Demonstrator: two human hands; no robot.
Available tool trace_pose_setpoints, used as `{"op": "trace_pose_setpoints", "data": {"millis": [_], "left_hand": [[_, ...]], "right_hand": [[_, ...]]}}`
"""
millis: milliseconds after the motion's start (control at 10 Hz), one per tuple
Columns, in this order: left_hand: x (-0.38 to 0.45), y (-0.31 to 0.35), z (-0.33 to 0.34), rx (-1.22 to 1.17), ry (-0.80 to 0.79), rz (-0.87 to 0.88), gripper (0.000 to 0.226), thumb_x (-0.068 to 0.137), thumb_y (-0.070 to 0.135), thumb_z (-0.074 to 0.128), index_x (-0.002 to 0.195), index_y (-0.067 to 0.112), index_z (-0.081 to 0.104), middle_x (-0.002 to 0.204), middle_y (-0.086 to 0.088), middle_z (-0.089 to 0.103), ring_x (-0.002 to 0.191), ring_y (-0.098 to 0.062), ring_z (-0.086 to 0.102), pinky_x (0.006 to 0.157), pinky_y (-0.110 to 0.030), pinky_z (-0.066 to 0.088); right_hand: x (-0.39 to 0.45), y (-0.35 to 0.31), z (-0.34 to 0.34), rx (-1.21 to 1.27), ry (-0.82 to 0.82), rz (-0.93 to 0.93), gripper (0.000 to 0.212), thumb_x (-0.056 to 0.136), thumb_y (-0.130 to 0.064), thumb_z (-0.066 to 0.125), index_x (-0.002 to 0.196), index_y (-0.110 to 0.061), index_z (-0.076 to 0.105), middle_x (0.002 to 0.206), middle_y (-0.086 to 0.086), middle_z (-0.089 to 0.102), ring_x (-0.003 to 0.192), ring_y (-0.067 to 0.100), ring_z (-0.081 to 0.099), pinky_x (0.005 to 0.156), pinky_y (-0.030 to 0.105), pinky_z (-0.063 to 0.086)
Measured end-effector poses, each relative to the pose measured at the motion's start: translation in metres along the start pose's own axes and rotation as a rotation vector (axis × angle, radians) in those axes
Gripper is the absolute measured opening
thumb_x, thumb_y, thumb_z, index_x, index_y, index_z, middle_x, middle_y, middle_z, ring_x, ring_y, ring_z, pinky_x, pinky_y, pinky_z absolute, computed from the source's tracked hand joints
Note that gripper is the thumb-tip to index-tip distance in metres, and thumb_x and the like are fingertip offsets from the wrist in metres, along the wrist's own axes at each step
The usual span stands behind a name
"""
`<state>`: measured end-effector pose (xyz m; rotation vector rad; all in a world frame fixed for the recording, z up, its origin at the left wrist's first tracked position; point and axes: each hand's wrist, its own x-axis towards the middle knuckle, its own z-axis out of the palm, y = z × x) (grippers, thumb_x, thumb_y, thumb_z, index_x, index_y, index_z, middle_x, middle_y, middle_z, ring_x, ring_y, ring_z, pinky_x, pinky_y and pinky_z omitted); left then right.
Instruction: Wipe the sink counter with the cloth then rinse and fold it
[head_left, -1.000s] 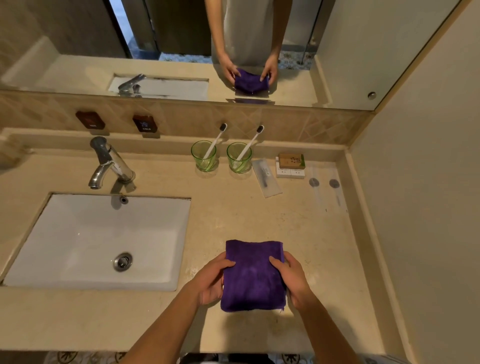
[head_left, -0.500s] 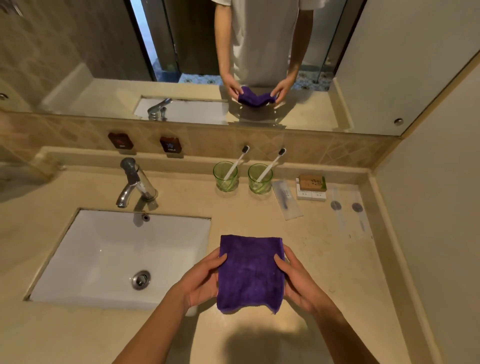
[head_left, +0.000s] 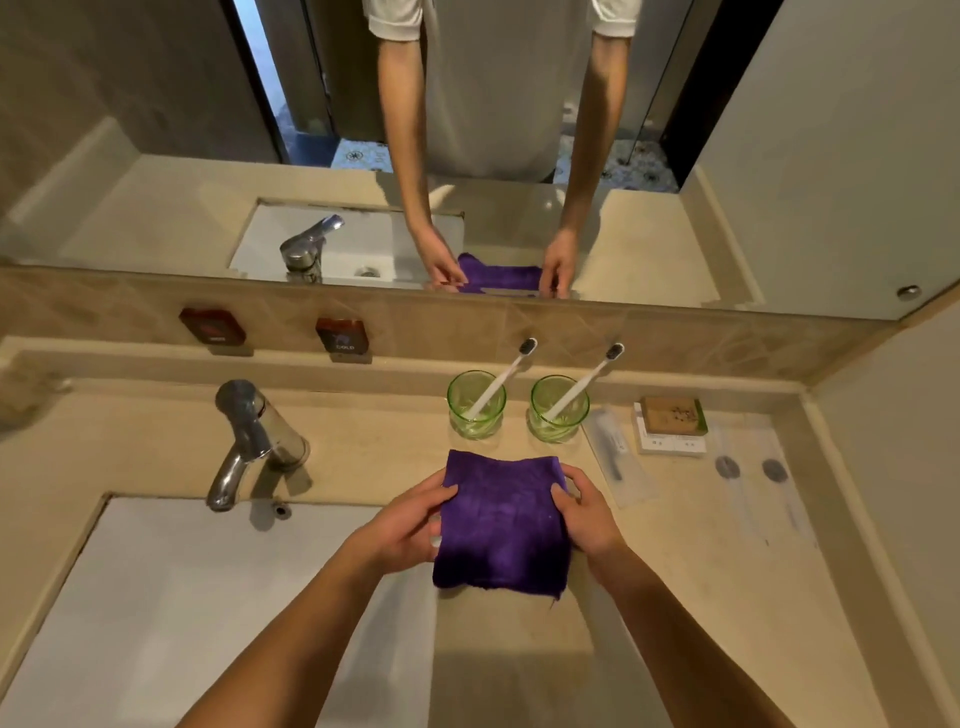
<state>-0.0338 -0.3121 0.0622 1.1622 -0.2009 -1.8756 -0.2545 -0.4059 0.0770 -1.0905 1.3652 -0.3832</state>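
A folded purple cloth (head_left: 503, 525) is held between both hands above the beige counter (head_left: 675, 597), just right of the white sink (head_left: 171, 613). My left hand (head_left: 405, 525) grips the cloth's left edge, thumb on top and fingers underneath. On the right edge, my right hand (head_left: 584, 514) holds it the same way. The cloth's far edge lies close to two green glasses. Its near edge hangs slightly ragged.
A chrome faucet (head_left: 254, 441) stands behind the sink. Two green glasses (head_left: 475, 405) (head_left: 558, 410) with toothbrushes, a wrapped comb (head_left: 615, 457) and a small soap box (head_left: 672, 418) line the back of the counter. A mirror (head_left: 208, 182) and a wall on the right enclose the space.
Both hands have carried the cloth away from me toward the glasses, and the view has tilted up and moved closer to the mirror. The grip on both edges is unchanged.
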Motion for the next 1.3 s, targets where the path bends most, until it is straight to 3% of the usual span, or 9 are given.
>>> {"op": "trace_pose_setpoints", "data": {"millis": [100, 200, 300, 400, 500, 700, 900, 1100, 1300], "left_hand": [[0.023, 0.010, -0.006, 0.144, 0.125, -0.042, 0.034, 0.104, 0.024, 0.052, 0.127, 0.047, 0.064, 0.117, 0.002, 0.072, 0.104, -0.019, 0.066, 0.095, -0.050, 0.053], [0.041, 0.014, -0.010, 0.185, 0.169, -0.058, 0.036, 0.103, 0.023, 0.047, 0.126, 0.046, 0.064, 0.092, -0.008, 0.055, 0.074, -0.017, 0.045, 0.077, -0.037, 0.051], [0.046, 0.015, -0.008, 0.264, 0.376, 0.045, 0.033, 0.103, 0.016, 0.048, 0.126, 0.033, 0.065, 0.070, -0.005, 0.057, 0.054, -0.014, 0.043, 0.054, -0.024, 0.045], [0.044, -0.001, -0.008, 0.362, 0.605, 0.188, 0.028, 0.096, 0.015, 0.056, 0.122, 0.018, 0.063, 0.093, -0.009, 0.068, 0.072, -0.022, 0.061, 0.069, -0.038, 0.060], [0.029, -0.026, -0.004, 0.588, 0.770, 0.225, 0.011, 0.089, 0.023, 0.062, 0.097, 0.015, 0.060, 0.092, -0.008, 0.066, 0.088, -0.030, 0.065, 0.085, -0.046, 0.057], [0.005, -0.069, -0.003, 0.692, 0.738, 0.193, 0.019, 0.097, 0.030, 0.064, 0.099, 0.011, 0.065, 0.091, -0.007, 0.071, 0.082, -0.020, 0.069, 0.083, -0.040, 0.061], [-0.002, -0.072, -0.003, 0.821, 0.742, 0.226, 0.017, 0.096, 0.019, 0.065, 0.096, 0.008, 0.053, 0.080, -0.006, 0.061, 0.072, -0.020, 0.061, 0.064, -0.023, 0.052], [-0.011, -0.077, -0.017, 1.021, 0.578, 0.295, 0.021, 0.100, 0.026, 0.059, 0.083, 0.015, 0.053, 0.076, -0.002, 0.060, 0.072, -0.018, 0.058, 0.065, -0.024, 0.047], [-0.032, -0.061, -0.016, 1.101, 0.682, 0.338, 0.014, 0.102, 0.022, 0.054, 0.094, 0.015, 0.064, 0.092, 0.000, 0.066, 0.083, -0.015, 0.061, 0.075, -0.027, 0.047]], "right_hand": [[0.029, 0.005, 0.006, -0.116, 0.065, 0.002, 0.029, 0.107, -0.022, 0.045, 0.133, -0.031, 0.053, 0.128, 0.002, 0.059, 0.122, 0.027, 0.057, 0.103, 0.046, 0.052], [0.044, 0.006, 0.009, -0.202, 0.127, -0.027, 0.033, 0.107, -0.023, 0.043, 0.138, -0.031, 0.051, 0.132, 0.003, 0.059, 0.124, 0.029, 0.055, 0.106, 0.045, 0.048], [0.046, 0.009, 0.012, -0.303, 0.236, -0.090, 0.036, 0.105, -0.023, 0.046, 0.140, -0.024, 0.051, 0.132, 0.007, 0.061, 0.123, 0.032, 0.056, 0.103, 0.041, 0.044], [0.035, 0.016, 0.015, -0.456, 0.355, -0.124, 0.034, 0.102, -0.030, 0.050, 0.136, -0.025, 0.051, 0.126, 0.008, 0.062, 0.113, 0.029, 0.059, 0.097, 0.042, 0.047], [0.016, 0.030, 0.014, -0.575, 0.443, -0.060, 0.041, 0.100, -0.039, 0.055, 0.136, -0.021, 0.048, 0.124, 0.007, 0.058, 0.108, 0.026, 0.062, 0.087, 0.039, 0.052], [-0.021, 0.067, 0.025, -0.738, 0.411, -0.070, 0.028, 0.095, -0.040, 0.061, 0.114, -0.032, 0.042, 0.099, -0.006, 0.058, 0.084, 0.015, 0.064, 0.071, 0.036, 0.061], [-0.029, 0.065, 0.018, -0.612, 0.331, -0.116, 0.025, 0.097, -0.006, 0.059, 0.093, -0.030, 0.050, 0.088, -0.010, 0.066, 0.077, 0.011, 0.065, 0.069, 0.033, 0.062], [-0.042, 0.067, -0.006, -0.764, 0.341, 0.085, 0.038, 0.090, -0.058, 0.061, 0.078, -0.024, 0.053, 0.075, -0.006, 0.063, 0.068, 0.013, 0.058, 0.058, 0.026, 0.040], [-0.045, 0.055, -0.033, -0.568, 0.255, 0.111, 0.034, 0.093, -0.045, 0.064, 0.082, -0.012, 0.063, 0.087, 0.009, 0.070, 0.084, 0.031, 0.065, 0.075, 0.036, 0.052]]}}
